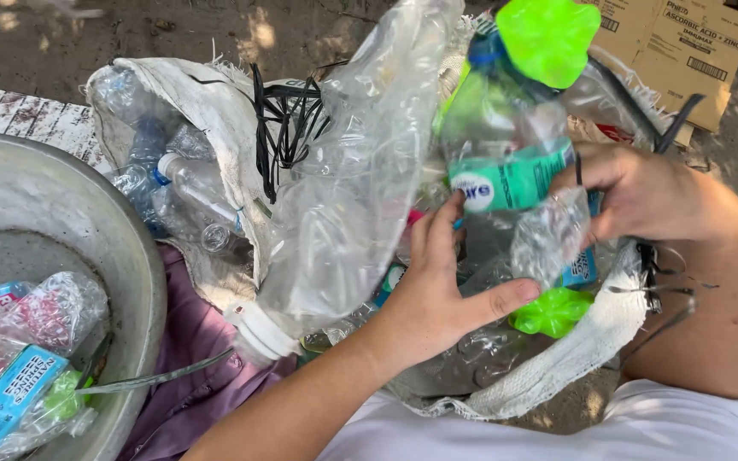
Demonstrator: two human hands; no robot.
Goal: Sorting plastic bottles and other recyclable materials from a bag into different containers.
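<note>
Two hands work over a white woven sack (pixel 591 341) full of squashed plastic bottles. The right hand (pixel 651 196) is above the sack's right edge, and its fingers (pixel 595 175) are curled tight around a green bottle (pixel 506 128). That bottle is crushed, has a teal label (pixel 510 181), and its bright green bottom points up, high above the sack. The left hand (pixel 437 290) is over the middle of the sack, just under the green bottle. Its fingers are half open and touch the bottle's label and a crumpled clear bit of plastic (pixel 548 235); whether they grip anything, I cannot tell.

Left of the green bottle, a big clear bottle (pixel 335 213) with a white cap leans across the sack's mouth. Another green bottle bottom (pixel 553 312) lies inside the sack, below the left thumb. A second white sack (pixel 190 111) with clear bottles sits farther left. At the far left is a big grey metal basin (pixel 53 196) holding flat wrappers and labels. Brown cardboard boxes (pixel 676 43) stand behind the sack, at the top right.
</note>
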